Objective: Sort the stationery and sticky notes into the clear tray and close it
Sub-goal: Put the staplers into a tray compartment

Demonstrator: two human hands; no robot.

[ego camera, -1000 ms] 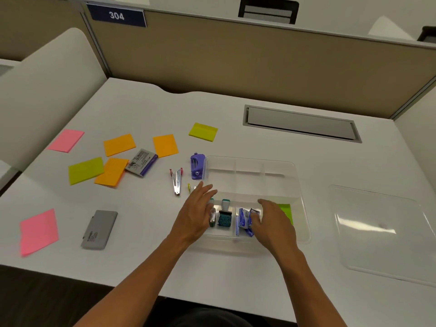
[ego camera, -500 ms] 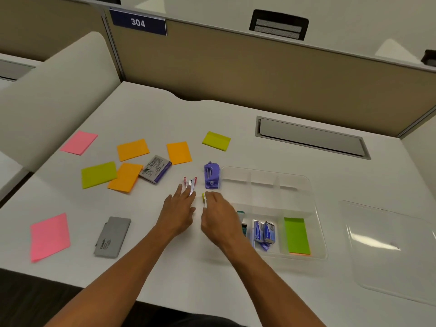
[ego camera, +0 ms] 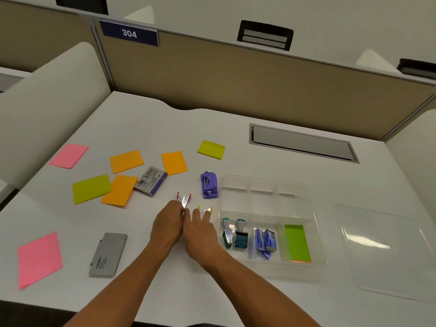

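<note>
At frame centre, the left hand (ego camera: 168, 226) pinches the red staple remover (ego camera: 184, 199); the right hand (ego camera: 200, 232) touches the yellow staple remover (ego camera: 207, 210), grip unclear, left of the clear tray (ego camera: 313, 234).

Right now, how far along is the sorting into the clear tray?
Partly done. The clear plastic tray holds two teal-handled stamps, blue staple boxes and a green sticky-note pad. In hand: the left hand touches the red staple remover, the right hand the yellow one. Left: purple hole punch, loose notes, grey case, then the clear lid.
</note>
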